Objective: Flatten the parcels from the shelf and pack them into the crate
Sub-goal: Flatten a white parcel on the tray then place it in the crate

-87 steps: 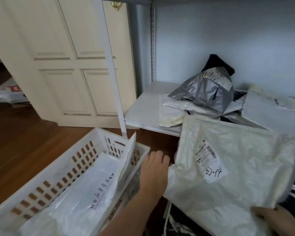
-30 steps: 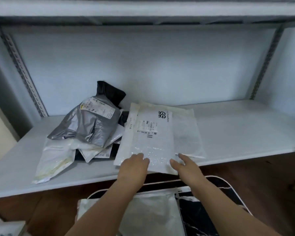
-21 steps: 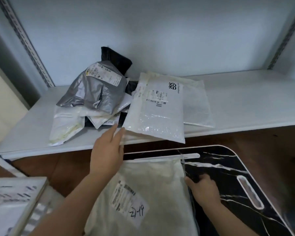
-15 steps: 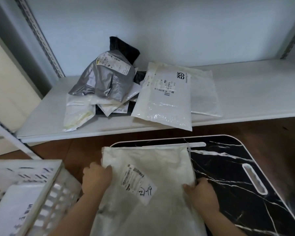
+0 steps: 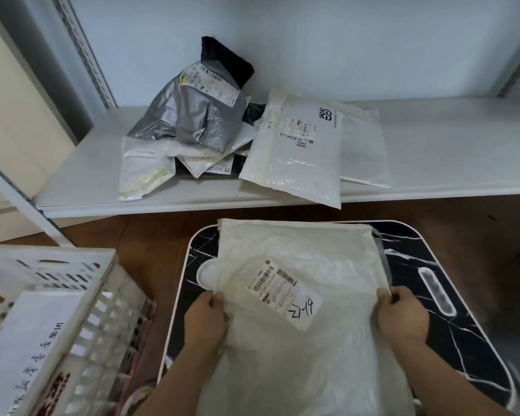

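As before, both hands [image 5: 204, 319] [image 5: 401, 316] on parcel [image 5: 297, 340].

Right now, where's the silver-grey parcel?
In the head view, the silver-grey parcel tops the pile at the shelf's left, beside the white bubble mailer.

Two hands, left hand [image 5: 205, 321] and right hand [image 5: 402, 318], grip opposite edges of a white parcel [image 5: 300, 295] lying on a black marbled table [image 5: 463, 334], beside a white crate [image 5: 102, 295].

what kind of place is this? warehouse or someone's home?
Likely a home room used for sorting mail: panelled door, wood floor, and a white metal shelf holding courier parcels, beside a small marble-look table.
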`<state>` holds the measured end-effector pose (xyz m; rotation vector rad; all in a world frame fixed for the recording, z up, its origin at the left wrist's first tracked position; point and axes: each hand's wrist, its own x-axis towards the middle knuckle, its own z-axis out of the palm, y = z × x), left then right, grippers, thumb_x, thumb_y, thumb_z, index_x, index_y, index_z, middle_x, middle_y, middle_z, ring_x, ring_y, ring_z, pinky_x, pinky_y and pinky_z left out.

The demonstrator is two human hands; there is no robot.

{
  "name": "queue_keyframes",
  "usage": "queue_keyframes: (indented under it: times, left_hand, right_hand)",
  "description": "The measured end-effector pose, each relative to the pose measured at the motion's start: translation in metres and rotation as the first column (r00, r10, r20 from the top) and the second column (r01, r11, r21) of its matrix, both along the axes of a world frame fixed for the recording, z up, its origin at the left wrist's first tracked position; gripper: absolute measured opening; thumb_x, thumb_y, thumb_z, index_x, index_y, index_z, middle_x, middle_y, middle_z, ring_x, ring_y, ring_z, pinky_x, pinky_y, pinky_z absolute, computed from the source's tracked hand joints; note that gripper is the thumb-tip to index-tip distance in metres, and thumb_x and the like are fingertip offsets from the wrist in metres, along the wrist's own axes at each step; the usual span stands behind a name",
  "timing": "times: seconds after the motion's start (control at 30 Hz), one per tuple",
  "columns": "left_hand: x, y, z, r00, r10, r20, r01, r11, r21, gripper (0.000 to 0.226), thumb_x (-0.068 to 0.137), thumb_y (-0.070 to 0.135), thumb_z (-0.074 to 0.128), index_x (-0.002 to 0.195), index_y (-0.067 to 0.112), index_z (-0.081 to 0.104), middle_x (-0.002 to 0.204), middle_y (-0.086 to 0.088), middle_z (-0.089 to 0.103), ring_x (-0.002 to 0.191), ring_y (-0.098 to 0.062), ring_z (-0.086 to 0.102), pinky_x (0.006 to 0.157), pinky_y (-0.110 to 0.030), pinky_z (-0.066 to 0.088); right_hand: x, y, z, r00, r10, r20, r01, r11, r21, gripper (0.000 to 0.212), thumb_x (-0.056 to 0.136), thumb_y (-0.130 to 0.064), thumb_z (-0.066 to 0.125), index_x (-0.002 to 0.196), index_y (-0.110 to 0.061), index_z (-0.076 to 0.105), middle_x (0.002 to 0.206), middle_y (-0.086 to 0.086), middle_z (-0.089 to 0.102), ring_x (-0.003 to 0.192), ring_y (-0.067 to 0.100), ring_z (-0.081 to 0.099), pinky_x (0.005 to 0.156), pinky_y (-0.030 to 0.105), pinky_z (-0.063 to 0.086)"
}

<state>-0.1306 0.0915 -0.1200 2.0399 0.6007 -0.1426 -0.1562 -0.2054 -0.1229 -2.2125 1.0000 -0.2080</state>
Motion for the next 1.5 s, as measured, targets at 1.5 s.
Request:
queue_keyframes:
  times: [1.5]
  left_hand:
    - [-0.012,0.024,0.012,0.903,-0.243,-0.354,0.286,0.955,0.073,0.021,0.085,0.018,0.061,0.105,0.012,0.064,0.096,-0.003,0.062,0.094,-0.021,0.057,0.078,-0.027,0.044]
  right_hand:
    - [0.021,0.127,0.017,0.618,0.780,-0.104,-0.784,0.600,-0.160,0.067,0.096,-0.062,0.023,0.149,-0.022,0.031,0.157,-0.001,0.028,0.146,0.016,0.018,0.116,0.030,0.016]
